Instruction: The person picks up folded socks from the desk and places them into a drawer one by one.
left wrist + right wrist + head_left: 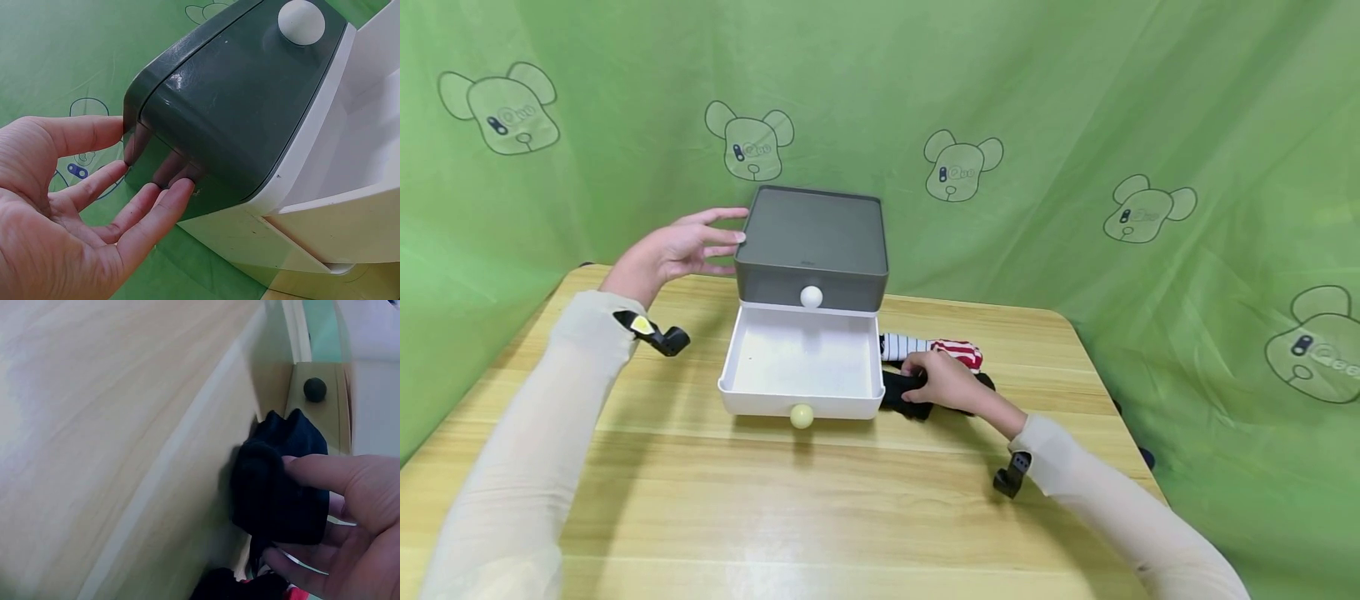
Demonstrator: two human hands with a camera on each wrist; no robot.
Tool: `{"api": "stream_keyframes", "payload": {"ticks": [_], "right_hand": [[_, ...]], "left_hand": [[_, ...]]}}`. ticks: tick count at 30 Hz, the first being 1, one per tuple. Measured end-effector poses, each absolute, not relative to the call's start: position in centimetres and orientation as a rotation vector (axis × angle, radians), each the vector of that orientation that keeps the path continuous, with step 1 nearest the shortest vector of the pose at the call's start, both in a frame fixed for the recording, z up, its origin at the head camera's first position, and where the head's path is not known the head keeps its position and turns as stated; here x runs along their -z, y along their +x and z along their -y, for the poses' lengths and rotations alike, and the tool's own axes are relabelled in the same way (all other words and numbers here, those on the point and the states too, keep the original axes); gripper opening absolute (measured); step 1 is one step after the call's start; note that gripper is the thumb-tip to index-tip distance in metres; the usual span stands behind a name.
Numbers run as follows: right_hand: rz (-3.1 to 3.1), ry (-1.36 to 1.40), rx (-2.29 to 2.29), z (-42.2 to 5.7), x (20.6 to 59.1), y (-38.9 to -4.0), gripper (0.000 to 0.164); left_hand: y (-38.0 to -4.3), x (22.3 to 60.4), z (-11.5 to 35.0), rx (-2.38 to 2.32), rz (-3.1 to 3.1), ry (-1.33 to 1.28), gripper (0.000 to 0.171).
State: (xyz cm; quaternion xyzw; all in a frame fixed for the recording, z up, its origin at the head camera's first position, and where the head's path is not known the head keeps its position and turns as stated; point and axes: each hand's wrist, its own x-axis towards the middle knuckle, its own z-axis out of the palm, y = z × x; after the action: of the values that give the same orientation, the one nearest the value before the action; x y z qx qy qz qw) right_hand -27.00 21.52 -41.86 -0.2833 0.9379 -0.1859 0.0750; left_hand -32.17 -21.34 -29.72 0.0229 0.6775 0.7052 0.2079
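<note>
A small two-tier drawer box (816, 229) with a dark grey top stands on the table. Its white lower drawer (805, 350) is pulled out, and nothing lies in it. My left hand (688, 246) touches the box's left side with spread fingertips (182, 187). To the right of the drawer, my right hand (943, 382) holds a folded black sock (281, 494) between thumb and fingers, close over the table. A white sock with dark stripes (906, 346) and a red-and-white striped one (962, 354) lie just behind that hand.
The upper drawer, with a white knob (811, 297), is closed; a yellow knob (802, 416) sticks out from the lower one. More black cloth (985, 381) shows behind my right wrist. A green curtain (1037, 100) hangs close along the back of the wooden table (737, 508).
</note>
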Motion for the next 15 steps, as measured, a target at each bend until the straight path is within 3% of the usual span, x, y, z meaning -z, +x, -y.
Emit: {"api": "stream_keyframes", "payload": {"ticks": [8, 15], "right_hand": [[-2.601, -0.858, 0.803, -22.3, 40.1, -27.9, 0.025], [-2.477, -0.846, 0.852, -23.0, 36.2, -28.8, 0.023]], "left_hand": [[-32.1, 29.7, 21.3, -1.974, -1.877, 0.060, 0.073], [-32.1, 29.7, 21.4, -1.963, -1.888, 0.069, 0.073]]}}
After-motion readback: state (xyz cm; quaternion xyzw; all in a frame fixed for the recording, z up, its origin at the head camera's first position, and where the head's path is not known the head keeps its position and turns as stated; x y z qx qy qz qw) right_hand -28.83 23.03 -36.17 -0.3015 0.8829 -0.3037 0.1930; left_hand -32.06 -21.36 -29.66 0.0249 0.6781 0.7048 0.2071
